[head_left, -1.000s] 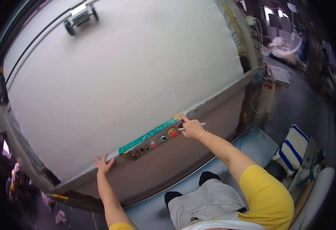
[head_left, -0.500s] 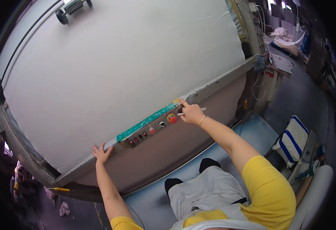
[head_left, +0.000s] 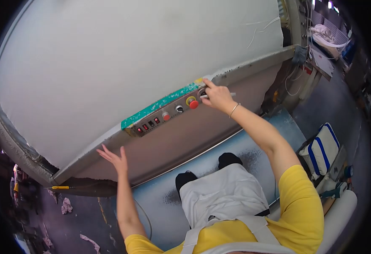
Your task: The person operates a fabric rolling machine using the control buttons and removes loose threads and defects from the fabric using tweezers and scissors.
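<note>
My right hand [head_left: 218,98] is at the right end of a control panel [head_left: 160,108], index finger reaching to the panel's top edge. A thin white stick [head_left: 233,94] is gripped in it, poking out on both sides; its exact kind is unclear. Just left of that hand is a red mushroom button [head_left: 194,104] with a yellow collar. Further left come a selector knob [head_left: 179,109], a smaller red button [head_left: 166,115] and several rocker switches [head_left: 145,126]. My left hand [head_left: 117,160] hovers by the metal edge left of the panel, fingers spread, holding nothing.
A wide white sheet [head_left: 151,55] covers the machine's surface beyond the panel. I stand on a blue-white platform [head_left: 160,211]. At right are a white-and-blue bundle [head_left: 321,150] and a large white roll [head_left: 340,216]. A yellow-handled tool [head_left: 60,187] lies at left.
My left hand has lifted off the metal edge, its fingers spread. The right hand stays at the panel's right end. The view has shifted, and the wheeled device at the top has left the frame.
</note>
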Motion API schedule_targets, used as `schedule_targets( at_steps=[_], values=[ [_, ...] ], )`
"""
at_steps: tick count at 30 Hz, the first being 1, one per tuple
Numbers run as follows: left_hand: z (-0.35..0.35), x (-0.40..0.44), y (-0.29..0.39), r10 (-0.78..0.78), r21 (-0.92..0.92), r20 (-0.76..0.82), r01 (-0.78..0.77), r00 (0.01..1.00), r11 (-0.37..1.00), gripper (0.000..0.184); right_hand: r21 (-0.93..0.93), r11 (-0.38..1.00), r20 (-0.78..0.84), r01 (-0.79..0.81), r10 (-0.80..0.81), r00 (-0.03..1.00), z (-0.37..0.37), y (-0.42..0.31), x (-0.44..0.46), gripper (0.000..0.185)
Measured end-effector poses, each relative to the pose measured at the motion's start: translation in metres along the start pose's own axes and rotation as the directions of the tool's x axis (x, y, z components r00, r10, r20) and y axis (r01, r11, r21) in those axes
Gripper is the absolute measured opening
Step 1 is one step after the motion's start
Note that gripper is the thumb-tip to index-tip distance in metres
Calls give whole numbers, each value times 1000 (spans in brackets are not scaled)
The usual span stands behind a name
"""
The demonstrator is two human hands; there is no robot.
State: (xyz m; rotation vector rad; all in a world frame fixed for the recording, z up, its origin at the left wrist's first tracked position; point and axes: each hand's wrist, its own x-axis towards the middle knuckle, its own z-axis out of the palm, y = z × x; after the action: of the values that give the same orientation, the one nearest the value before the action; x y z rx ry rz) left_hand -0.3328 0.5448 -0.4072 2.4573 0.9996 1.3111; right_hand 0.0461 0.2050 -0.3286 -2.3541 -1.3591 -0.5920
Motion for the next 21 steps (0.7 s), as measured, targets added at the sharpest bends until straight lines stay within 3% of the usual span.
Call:
schedule_targets(
  at_steps=[2,4,8,10,12,14,16,18,19,20,21],
  values=[
    [23,-60,6,-150,-78,2,150,989,986,88,-29,998,-21,56,-57,998,-1,1,5,30],
    [48,-116,18,-276,-111,122,290,953,951,88,-41,996,-8,79,-79,997,-7,2,-2,30],
    [88,-179,63,-382,-278,336,478,861,833,82,49,992,-57,115,-112,992,-6,7,-21,32],
    [99,-188,79,-350,-268,391,469,851,841,78,438,875,-158,-208,303,940,12,-2,-55,29],
    [111,-192,95,-325,-264,444,468,835,843,75,486,746,125,-456,457,881,69,-12,-96,25],
    [115,-182,119,-380,-338,519,592,766,732,72,358,806,271,-472,394,878,155,-18,-143,27],
    [124,-173,137,-405,-359,564,655,720,665,70,493,776,374,-394,219,901,192,-37,-153,29],
    [135,-168,151,-425,-435,573,700,701,567,68,603,461,595,-651,284,752,184,-60,-125,27],
    [140,-165,158,-434,-471,577,716,692,514,67,598,457,603,-659,286,745,197,-68,-116,27],
    [147,-163,164,-435,-465,584,722,685,513,67,665,52,697,-745,318,643,214,-72,-104,25],
    [154,-161,171,-442,-497,587,733,678,464,65,615,-361,788,-701,294,540,230,-71,-94,24]
  ],
)
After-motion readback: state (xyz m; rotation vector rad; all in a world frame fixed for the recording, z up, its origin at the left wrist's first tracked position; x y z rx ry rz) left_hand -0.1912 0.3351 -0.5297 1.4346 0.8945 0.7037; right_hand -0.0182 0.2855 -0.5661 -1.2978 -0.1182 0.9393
